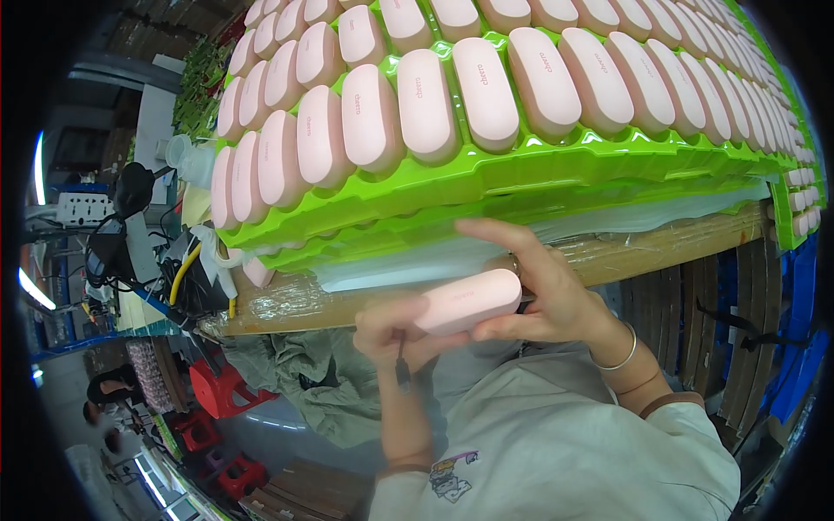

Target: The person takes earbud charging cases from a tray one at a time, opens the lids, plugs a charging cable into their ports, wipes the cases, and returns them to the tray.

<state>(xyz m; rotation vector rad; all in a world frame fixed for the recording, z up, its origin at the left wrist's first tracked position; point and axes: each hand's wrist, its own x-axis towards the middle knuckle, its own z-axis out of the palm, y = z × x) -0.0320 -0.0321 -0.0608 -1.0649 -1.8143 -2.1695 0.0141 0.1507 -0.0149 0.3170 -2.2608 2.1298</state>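
Note:
A pale pink rounded oblong case (473,301) with faint lettering is held between my hands, tilted up to the right. My left hand (387,334), blurred, closes round its left end. From below that hand hangs a short dark cable with a plug (402,372); what its upper end joins is hidden. My right hand (547,300) has its thumb along the case's lower edge and its palm at the right end, with the index finger stretched away. Above my hands, a bright green tray (521,169) carries rows of similar pink cases (486,91), several lettered "cheero".
Below the green tray runs a plastic-wrapped cardboard edge (287,304). At left are a power strip (84,207), cables and a clear cup (193,159). Green-grey cloth (321,382) hangs below. Red stools (221,388) stand on the floor, with a person (117,386) farther off.

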